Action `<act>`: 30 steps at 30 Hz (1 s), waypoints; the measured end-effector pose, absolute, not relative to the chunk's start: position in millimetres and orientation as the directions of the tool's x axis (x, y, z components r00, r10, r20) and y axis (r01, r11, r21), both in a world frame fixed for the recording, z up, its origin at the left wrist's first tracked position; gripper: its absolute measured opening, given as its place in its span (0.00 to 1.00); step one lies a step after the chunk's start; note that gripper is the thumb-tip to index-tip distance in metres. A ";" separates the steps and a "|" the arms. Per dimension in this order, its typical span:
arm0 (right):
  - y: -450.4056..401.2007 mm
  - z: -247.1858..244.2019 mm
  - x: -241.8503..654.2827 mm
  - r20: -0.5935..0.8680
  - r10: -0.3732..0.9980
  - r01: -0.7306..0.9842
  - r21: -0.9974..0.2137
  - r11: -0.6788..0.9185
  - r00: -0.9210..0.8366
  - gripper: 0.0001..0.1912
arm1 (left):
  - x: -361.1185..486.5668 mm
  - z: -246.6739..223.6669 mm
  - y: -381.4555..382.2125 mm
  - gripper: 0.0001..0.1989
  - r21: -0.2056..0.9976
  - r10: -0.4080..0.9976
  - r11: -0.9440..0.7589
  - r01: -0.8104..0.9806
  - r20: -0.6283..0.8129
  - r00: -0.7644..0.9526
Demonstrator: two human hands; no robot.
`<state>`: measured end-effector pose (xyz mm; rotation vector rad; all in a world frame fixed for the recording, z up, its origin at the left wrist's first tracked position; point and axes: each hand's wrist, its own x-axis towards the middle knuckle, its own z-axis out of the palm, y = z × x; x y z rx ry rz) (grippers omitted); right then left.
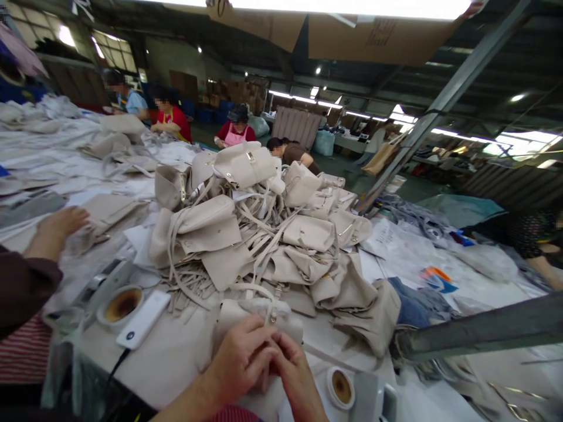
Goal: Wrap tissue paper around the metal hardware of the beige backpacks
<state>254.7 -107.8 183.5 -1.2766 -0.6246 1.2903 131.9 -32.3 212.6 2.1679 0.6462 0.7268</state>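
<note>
At the bottom centre, a beige bag (229, 316) lies in front of me, close to the table's near edge. My left hand (246, 354) is closed, its fingers bent over the bag's strap. Against it, fingertips meeting, is my right hand (292, 363), also closed. A beige strap (266, 375) hangs down between the two hands. What the fingertips pinch is too small and covered to name exactly. Just behind rises a large pile of beige bags (264, 234) with straps and metal clasps.
To the left are a white power bank (143, 319) with a cable and a round dish of brown stuff (123, 305). Another such dish (341, 388) is at the right. A co-worker's hand (65, 223) reaches in from the left. A metal beam (479, 328) crosses at the right.
</note>
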 end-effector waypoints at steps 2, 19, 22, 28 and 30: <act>-107.8 185.9 255.9 -0.312 0.924 -0.354 -0.909 -0.222 0.222 0.18 | 130.5 214.4 -33.3 0.14 0.880 0.726 -0.439 0.181 0.228 0.649; -98.0 196.3 249.3 -0.273 0.925 -0.449 -0.884 -0.132 0.265 0.21 | 123.4 199.4 -30.1 0.13 0.891 0.734 0.454 -0.024 -0.359 0.576; -98.3 194.3 248.6 -0.276 0.918 -0.443 -0.887 -0.129 0.284 0.21 | 125.1 195.4 -30.2 0.12 0.932 0.764 0.362 0.024 -0.312 0.564; -99.2 177.9 250.9 -0.213 0.920 -0.371 -0.925 -0.082 0.328 0.21 | 131.0 184.4 -28.3 0.11 0.954 0.798 0.287 0.083 -0.286 0.531; -98.5 174.9 250.2 -0.208 0.916 -0.358 -0.930 -0.078 0.342 0.23 | 132.9 186.1 -27.5 0.10 0.968 0.822 0.196 0.155 -0.248 0.513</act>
